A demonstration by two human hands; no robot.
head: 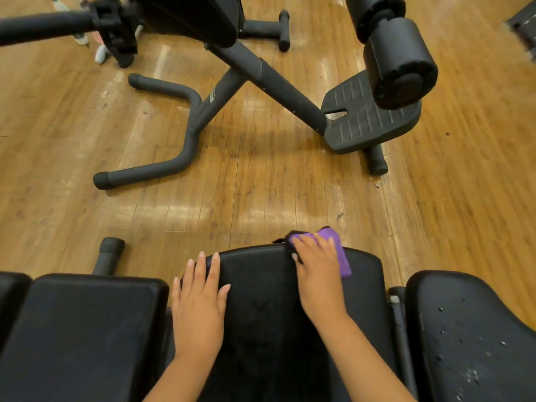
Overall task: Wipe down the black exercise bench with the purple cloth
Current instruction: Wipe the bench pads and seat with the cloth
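The black exercise bench pad [261,309] fills the bottom centre, its rounded far edge towards the floor. My right hand [317,268] presses the purple cloth [338,250] onto the pad's far right edge; the cloth has a black trim and sticks out past my fingers. My left hand [200,300] lies flat on the pad's left side with its fingers spread and nothing in it.
A second black pad [84,329] lies to the left and a worn, speckled one [470,338] to the right. Another machine with a black frame [200,111], footplate [374,117] and roller pad [400,62] stands ahead on the wooden floor [261,198]. Bottles [81,36] stand far left.
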